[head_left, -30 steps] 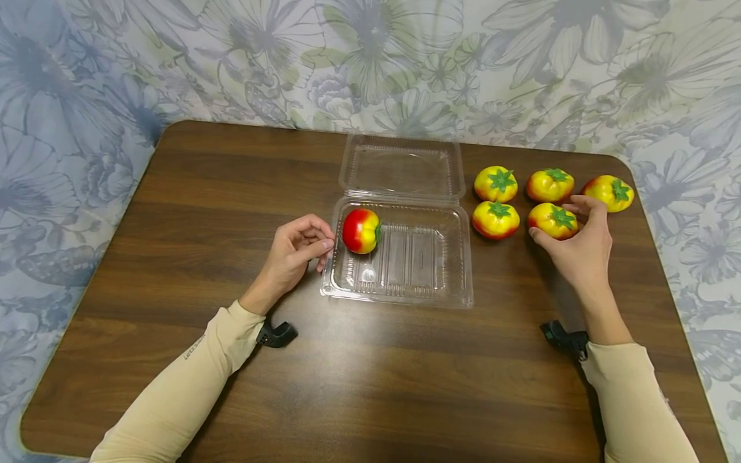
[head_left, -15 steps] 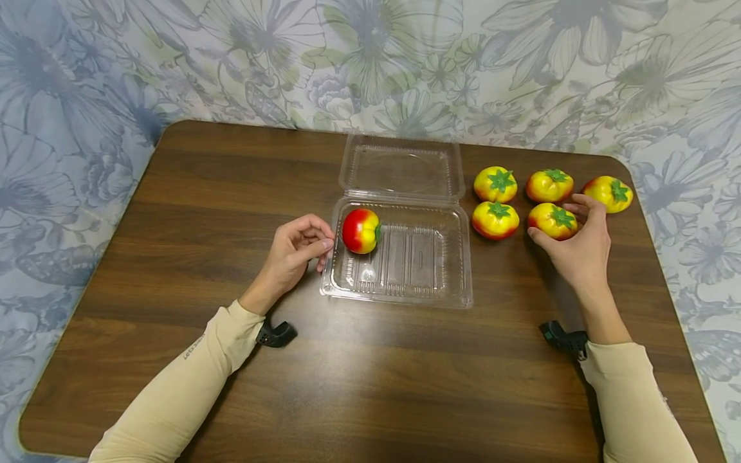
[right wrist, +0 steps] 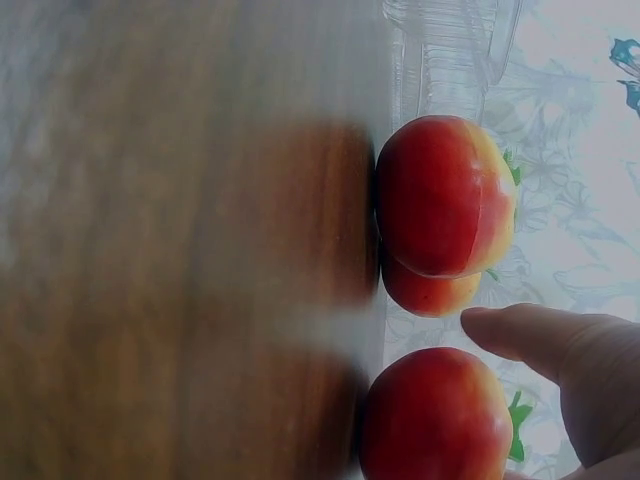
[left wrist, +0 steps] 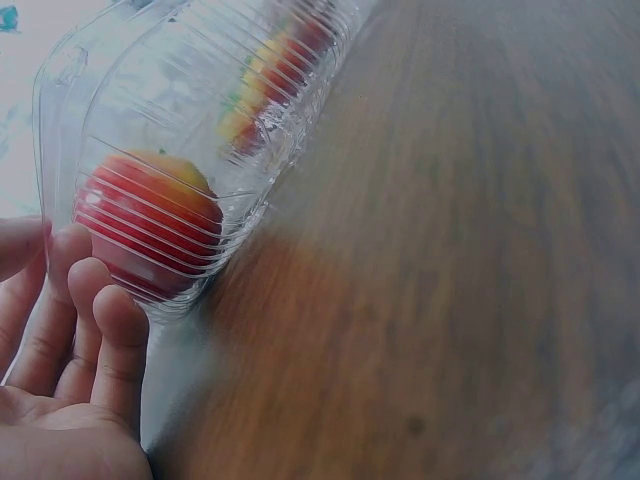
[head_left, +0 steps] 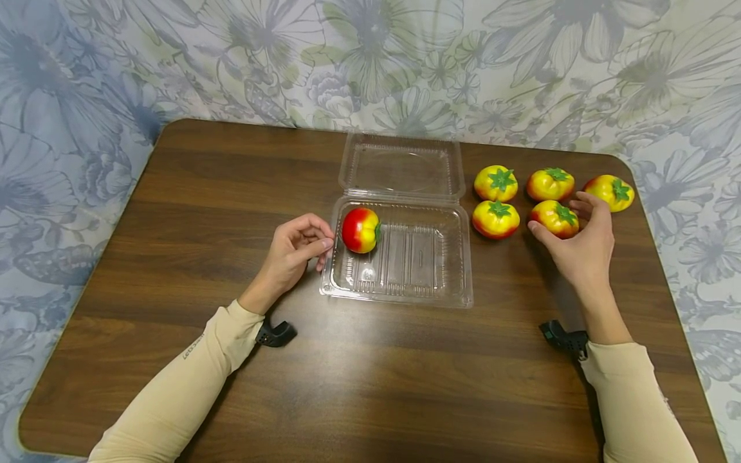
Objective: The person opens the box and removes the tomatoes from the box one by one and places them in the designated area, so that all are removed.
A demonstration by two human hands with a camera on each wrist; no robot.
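Note:
My left hand (head_left: 295, 249) pinches the left rim of a clear plastic clamshell container (head_left: 399, 299) between thumb and fingertips. One red-and-yellow toy tomato (head_left: 361, 230) with a green leafy top lies on its side in the container's left part; through the ribbed wall it shows in the left wrist view. At the right, my right hand (head_left: 581, 247) curves around a toy tomato (head_left: 554, 220) on the table, thumb on its left and fingers on its right. In the right wrist view a gap shows between the thumb (right wrist: 520, 330) and the nearer toy tomato (right wrist: 435, 415).
Several more toy tomatoes stand beside the right hand: front left (head_left: 495, 220), back left (head_left: 496, 184), back middle (head_left: 550, 185) and back right (head_left: 610, 193). The container's lid (head_left: 402, 167) lies folded back toward the patterned wall (head_left: 370, 64). Brown wooden table (head_left: 376, 379) surrounds everything.
The fingers of my right hand have spread slightly to the right, and the toy tomato between them has tilted a little. The left hand and the container stay as they were.

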